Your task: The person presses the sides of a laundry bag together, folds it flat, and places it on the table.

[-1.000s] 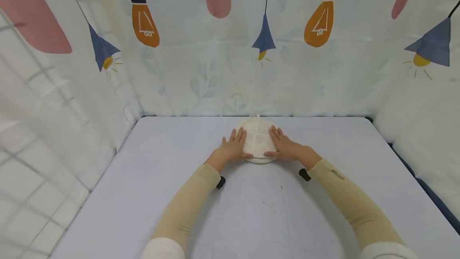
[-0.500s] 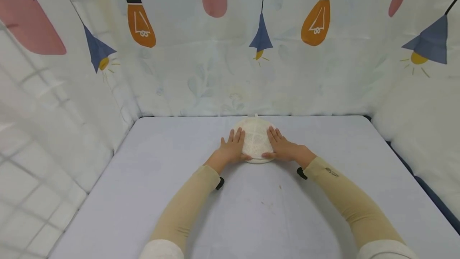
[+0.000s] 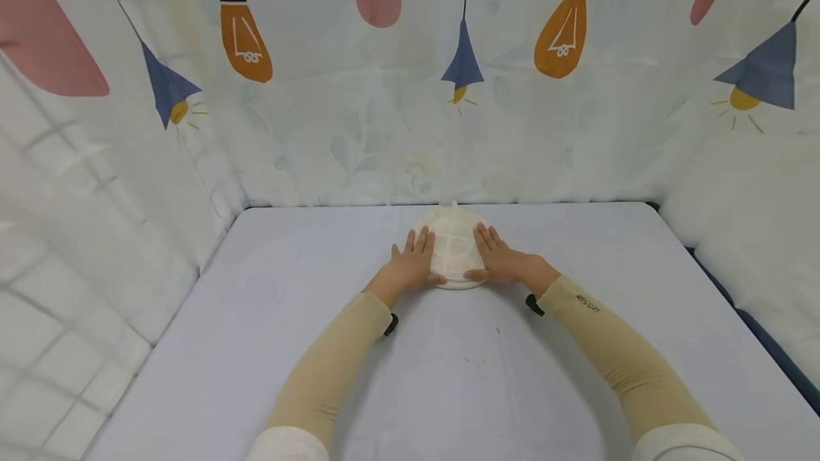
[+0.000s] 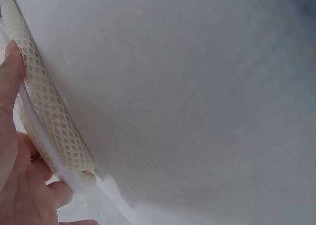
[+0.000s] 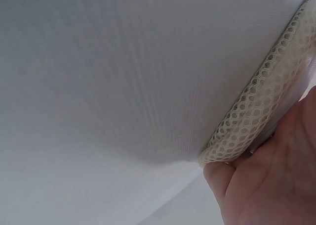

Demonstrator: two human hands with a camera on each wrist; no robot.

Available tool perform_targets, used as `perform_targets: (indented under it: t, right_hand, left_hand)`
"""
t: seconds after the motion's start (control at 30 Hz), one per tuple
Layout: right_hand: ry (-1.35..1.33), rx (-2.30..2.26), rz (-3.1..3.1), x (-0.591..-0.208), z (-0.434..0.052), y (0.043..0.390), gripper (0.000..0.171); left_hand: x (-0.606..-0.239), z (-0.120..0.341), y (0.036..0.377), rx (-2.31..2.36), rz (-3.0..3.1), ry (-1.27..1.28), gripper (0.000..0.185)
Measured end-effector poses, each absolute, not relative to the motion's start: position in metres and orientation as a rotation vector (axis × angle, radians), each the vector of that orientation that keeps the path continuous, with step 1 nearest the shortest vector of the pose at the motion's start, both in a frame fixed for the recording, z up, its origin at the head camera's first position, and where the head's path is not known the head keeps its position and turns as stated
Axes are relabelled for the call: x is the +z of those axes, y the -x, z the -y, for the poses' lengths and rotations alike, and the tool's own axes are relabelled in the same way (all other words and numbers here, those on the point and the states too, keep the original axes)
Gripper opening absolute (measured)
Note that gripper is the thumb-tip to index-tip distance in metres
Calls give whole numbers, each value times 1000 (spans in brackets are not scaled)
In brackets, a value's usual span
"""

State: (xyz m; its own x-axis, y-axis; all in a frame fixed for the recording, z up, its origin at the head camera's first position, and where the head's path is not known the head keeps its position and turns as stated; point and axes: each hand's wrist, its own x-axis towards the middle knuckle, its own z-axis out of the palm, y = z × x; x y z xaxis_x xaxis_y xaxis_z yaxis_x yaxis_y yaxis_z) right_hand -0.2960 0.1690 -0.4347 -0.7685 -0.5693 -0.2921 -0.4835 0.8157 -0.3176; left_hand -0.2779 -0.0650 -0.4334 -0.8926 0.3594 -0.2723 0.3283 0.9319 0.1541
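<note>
A round cream mesh laundry bag (image 3: pixel 456 251) lies near the far edge of the table, a small tab at its back rim. On its left side rests my left hand (image 3: pixel 410 266), fingers extended and spread, thumb along the front edge. My right hand (image 3: pixel 505 262) touches the right side in much the same way. In the left wrist view the bag's honeycomb mesh edge (image 4: pixel 52 104) and a pale zipper-like strip run beside my thumb and fingers. The right wrist view shows the mesh rim (image 5: pixel 252 109) against my right hand (image 5: pixel 279 185). The bag's underside is hidden.
A white-covered table (image 3: pixel 307 255) spreads around the bag, with a few small brownish marks nearer me. Behind it hangs a white curtain (image 3: pixel 384 134) printed with lamps and bulbs. More white cloth closes off the left and right sides.
The head view has shifted slightly, so everything sits a little further left in it. Both hands keep their places on the mesh laundry bag.
</note>
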Motion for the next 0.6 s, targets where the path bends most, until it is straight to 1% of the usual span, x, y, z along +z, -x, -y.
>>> perform_targets:
  t: [0.27,0.6]
  right_hand:
    - [792,-368,-2594,-431,-167,296,104]
    - [777,-408,-2604,-429,-168,297,102]
  left_hand:
    - [-429,67,276,151,-2780,-507,106]
    - [-422,69,279,199,-2743,-508,107]
